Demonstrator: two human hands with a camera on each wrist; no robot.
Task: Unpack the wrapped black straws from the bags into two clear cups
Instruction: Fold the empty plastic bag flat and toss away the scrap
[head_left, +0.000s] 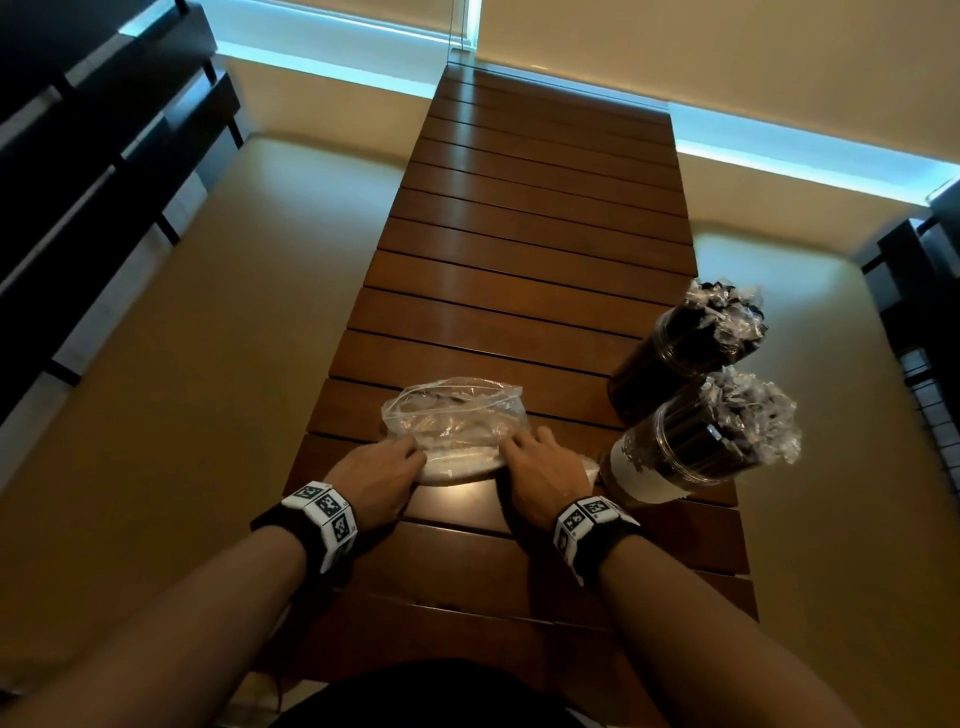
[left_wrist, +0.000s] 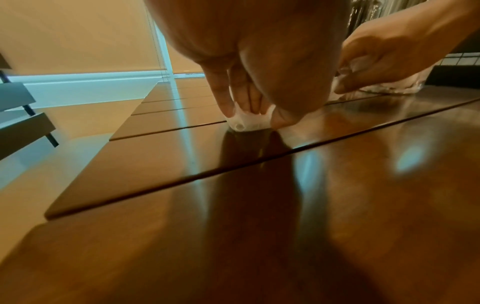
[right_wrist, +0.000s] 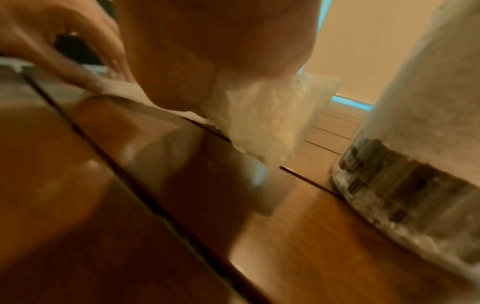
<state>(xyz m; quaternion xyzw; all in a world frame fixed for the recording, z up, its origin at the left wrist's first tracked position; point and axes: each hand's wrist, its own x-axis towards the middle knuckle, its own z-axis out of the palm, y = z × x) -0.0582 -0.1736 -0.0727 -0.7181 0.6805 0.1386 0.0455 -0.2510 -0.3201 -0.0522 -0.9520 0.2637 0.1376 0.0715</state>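
Observation:
An empty, crumpled clear plastic bag (head_left: 452, 421) lies on the wooden slat table (head_left: 519, 234) in front of me. My left hand (head_left: 395, 462) pinches the bag's rolled near edge (left_wrist: 246, 123) between fingers and thumb, low on the table. My right hand (head_left: 535, 457) grips the same edge a little to the right, with the bag (right_wrist: 259, 123) bunched under its palm. Two clear cups stand at the right, a far cup (head_left: 675, 358) and a near cup (head_left: 670, 452). Both are packed with wrapped black straws (head_left: 753, 415) whose wrapper ends stick out on top.
The near cup (right_wrist: 415, 164) stands close beside my right hand. Beige bench seats flank the narrow table on both sides. Dark slatted chair backs (head_left: 78, 182) stand at the far left and right.

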